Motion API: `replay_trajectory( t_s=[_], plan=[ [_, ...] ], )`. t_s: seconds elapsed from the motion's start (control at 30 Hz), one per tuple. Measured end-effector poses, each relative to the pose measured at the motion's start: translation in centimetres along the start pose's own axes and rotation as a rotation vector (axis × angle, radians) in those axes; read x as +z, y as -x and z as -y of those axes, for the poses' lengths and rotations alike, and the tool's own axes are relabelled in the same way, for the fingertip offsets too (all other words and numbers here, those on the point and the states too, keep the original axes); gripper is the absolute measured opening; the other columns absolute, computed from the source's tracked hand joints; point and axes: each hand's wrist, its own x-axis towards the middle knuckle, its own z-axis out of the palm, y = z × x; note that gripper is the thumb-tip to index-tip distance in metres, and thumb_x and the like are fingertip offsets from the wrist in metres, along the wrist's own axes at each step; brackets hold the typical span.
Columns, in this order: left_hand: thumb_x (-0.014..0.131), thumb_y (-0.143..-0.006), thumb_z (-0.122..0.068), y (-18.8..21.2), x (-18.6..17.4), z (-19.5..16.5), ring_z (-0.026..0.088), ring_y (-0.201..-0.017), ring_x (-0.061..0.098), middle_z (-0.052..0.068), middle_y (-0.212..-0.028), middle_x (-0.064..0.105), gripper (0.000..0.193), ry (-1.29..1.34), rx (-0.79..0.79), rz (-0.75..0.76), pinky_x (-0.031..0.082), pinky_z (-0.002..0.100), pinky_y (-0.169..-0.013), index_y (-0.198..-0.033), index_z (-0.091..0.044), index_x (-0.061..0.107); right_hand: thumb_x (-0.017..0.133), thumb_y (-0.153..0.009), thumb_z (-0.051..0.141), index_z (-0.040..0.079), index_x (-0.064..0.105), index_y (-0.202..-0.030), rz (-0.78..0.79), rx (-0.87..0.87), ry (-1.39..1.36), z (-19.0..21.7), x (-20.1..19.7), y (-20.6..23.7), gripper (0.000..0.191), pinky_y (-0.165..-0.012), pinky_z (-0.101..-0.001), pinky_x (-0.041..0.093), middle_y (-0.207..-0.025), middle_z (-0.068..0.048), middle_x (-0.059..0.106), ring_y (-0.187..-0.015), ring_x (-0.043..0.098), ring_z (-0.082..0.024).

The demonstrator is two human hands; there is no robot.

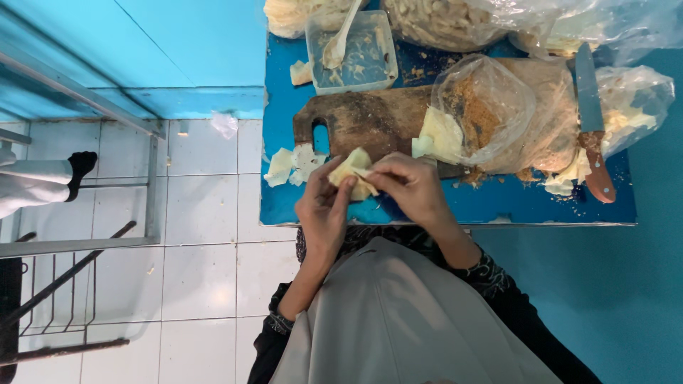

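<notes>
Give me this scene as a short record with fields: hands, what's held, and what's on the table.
left hand: grips the pale folded wrapper from the left
right hand: pinches the same wrapper from the right
surface: blue table
behind the hands: wooden cutting board
container: clear tub with a spoon
right side: knife, wooden handle

The cutting board (370,124) is worn, matt wood, and the bench (498,203) under it is glossy blue. The bags (491,107) are thin, clear, crinkled plastic; the knife (592,121) has a dull metal blade and smooth reddish wooden handle.
</notes>
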Motion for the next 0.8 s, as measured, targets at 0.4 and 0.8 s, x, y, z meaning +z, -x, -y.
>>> replay_trajectory(
  t_s=[0.4, 0.8],
  plan=[
    [0.070, -0.101, -0.004, -0.3, -3.5, -1.5, 0.000, -0.070, 0.046, -0.004, -0.083, 0.054, 0.036, -0.012, -0.051, -0.137, 0.037, 0.016, -0.059, -0.137, 0.001, 0.063, 0.075, -0.100, 0.010, 0.004, 0.073, -0.110, -0.276, -0.336, 0.492, 2.6, -2.0, -3.3, 0.012, -0.074, -0.0335, 0.057, -0.105, -0.009, 0.073, -0.089, 0.070, -0.020],
    [0.073, -0.099, -0.005, 0.2, -3.1, -1.0, 0.002, -0.072, 0.056, -0.001, -0.082, 0.060, 0.034, -0.064, -0.045, -0.161, 0.048, 0.018, -0.062, -0.131, 0.001, 0.066, 0.087, -0.080, 0.017, 0.008, 0.073, -0.114, -0.072, -0.330, 0.520, 7.0, -0.5, -2.0, 0.037, -0.083, -0.0338, 0.057, -0.118, -0.007, 0.071, -0.099, 0.069, -0.026]
  ],
)
